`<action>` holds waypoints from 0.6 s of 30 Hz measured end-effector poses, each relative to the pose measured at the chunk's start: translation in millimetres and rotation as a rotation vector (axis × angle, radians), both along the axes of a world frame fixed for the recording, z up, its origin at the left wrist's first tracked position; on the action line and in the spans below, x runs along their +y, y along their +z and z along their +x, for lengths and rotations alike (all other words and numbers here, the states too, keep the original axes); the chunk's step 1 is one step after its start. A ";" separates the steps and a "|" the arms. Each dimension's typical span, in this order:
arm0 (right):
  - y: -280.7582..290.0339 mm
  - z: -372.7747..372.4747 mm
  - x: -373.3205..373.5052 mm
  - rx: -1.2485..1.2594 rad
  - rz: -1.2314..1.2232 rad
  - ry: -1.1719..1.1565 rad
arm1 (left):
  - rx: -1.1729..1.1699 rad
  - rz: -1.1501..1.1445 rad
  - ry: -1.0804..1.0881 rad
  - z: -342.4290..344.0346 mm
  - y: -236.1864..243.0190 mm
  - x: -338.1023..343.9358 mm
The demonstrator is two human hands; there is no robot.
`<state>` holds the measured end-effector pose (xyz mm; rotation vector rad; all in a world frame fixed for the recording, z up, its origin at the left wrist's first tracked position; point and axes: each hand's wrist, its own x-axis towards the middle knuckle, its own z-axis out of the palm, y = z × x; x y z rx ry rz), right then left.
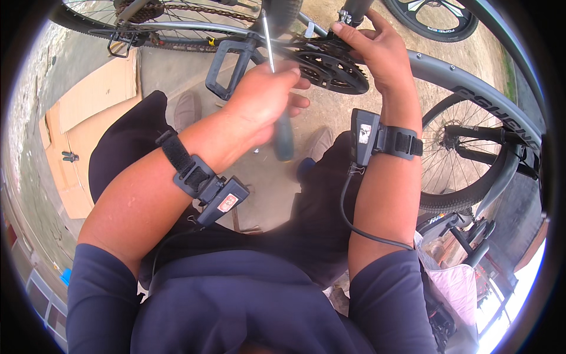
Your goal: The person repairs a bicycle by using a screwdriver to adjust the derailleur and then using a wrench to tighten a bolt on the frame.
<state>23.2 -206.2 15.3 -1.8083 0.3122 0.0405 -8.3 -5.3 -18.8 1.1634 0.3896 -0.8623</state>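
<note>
My left hand [268,97] is closed around a screwdriver [284,140]; its dark handle hangs below the palm and its bright metal shaft points up toward the bicycle. The thumb and forefinger grip it, while other fingers are partly extended. My right hand [386,53] is closed on the front derailleur [346,19], thumb pressed at its near side; some fingertips are hidden behind it and the frame tube. Just below sits the black chainring [333,71]. A black platform pedal [227,68] is beside my left hand. The bicycle's grey frame [454,74] runs off to the right.
The rear wheel and chain [200,10] lie at the upper left, the front wheel [439,141] at the right. Another wheel [436,17] stands beyond. Flattened cardboard [97,97] covers ground at left, with a small dark object [70,156] on it.
</note>
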 end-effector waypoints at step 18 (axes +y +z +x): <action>-20.5 0.4 -13.9 0.029 -0.152 -0.010 | -0.011 0.007 -0.019 3.4 2.4 -4.0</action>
